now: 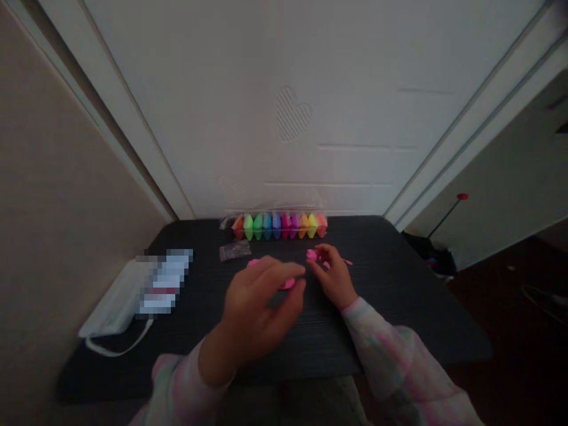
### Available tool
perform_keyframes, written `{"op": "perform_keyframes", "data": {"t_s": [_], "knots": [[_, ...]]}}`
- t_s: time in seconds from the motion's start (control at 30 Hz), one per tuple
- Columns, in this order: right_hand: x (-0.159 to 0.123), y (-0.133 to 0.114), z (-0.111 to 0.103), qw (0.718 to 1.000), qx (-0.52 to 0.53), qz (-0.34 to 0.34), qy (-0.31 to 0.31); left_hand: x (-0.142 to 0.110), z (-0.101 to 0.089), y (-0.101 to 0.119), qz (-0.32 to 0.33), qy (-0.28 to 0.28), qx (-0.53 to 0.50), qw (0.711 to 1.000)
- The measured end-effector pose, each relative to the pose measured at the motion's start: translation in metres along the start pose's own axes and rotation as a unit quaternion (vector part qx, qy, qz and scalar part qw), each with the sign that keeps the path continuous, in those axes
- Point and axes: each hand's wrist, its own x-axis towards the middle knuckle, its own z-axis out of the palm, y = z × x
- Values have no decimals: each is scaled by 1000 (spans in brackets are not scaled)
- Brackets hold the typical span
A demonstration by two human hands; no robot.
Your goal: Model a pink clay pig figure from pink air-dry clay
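My right hand [332,273] has its thumb and fingers closed around a small pink lump of modelling clay [312,255]. Just to the left and nearer the camera is my left hand [266,296], slightly blurred, with a narrow gap between its thumb and index fingertips. Through that gap a pink clay piece [289,284] shows, seemingly behind the fingers. More pink clay [252,262] peeks out past the left knuckles, mostly hidden. Beside the right hand, a thin pink strip [347,261] sticks out on the dark table [328,343].
A clear pack of coloured clay blocks [277,226] lies along the table's back edge by the white panel. In front is a small clear packet [235,250]. At left are a white box-like device [119,299] with a cable [119,354] and a pixelated item [166,283].
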Motion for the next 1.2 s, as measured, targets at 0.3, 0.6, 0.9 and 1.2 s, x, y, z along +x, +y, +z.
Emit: {"op": "perform_keyframes", "data": {"t_s": [0.3, 0.6, 0.9, 1.2], "knots": [[8, -42, 23, 991, 63, -88, -76, 12, 32, -75, -342, -154, -333, 865], [-2, -37, 27, 990, 97, -54, -85, -9, 44, -81, -440, -143, -480, 745], [-7, -39, 23, 983, 140, -7, -117, -8, 47, -76, -422, -129, -470, 765], [9, -25, 18, 986, 133, 102, 10, -29, 21, -44, -80, -566, -413, 710]]}}
